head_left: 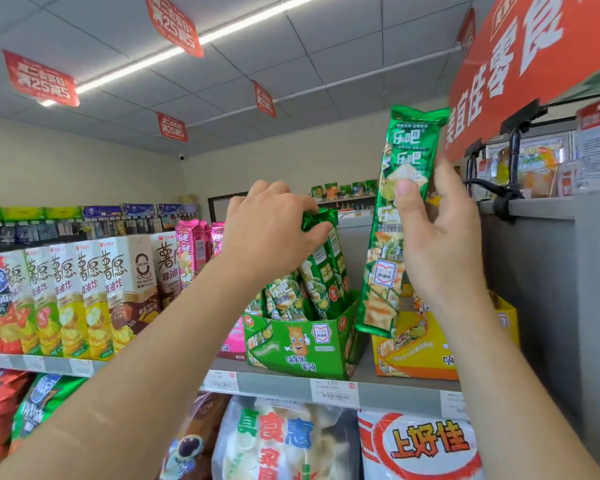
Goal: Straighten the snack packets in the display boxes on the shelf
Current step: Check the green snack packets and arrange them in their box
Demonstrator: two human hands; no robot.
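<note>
**A:** What were the hands doing?

**B:** The left hand point(271, 230) was curled over the crimped tops of the green packets point(312, 285) standing in the green display box point(302, 344). It pinched them together, I'd judge to steady the row and keep a gap open. The right hand point(437, 230) held 1 loose packet point(383, 244) upright, thumb on its front and fingers behind. It was lifted clear, just right of that box.

**A:** Why hold it up there?

**B:** Most likely to slide it back in on end, label facing out like the rest. That is a guess from the pose.

**A:** What were the packets like?

**B:** Long, narrow sleeves of glossy foil, crinkled at the sealed ends. They looked slippery and quick to lean, and those in the box tilted toward the right. The box was printed cardboard with a low-cut front, set at an angle on the grey shelf point(278, 382), near its front edge.

**A:** And around it?

**B:** A yellow display box point(416, 355) sat just to the right, partly behind the raised packet. Pink packets point(191, 247) stood to the left and a little farther back, then a row of tall cartons point(94, 292). White price tags point(333, 389) lined the shelf's edge. Soft, puffy bags point(284, 441) filled the level below.
</note>
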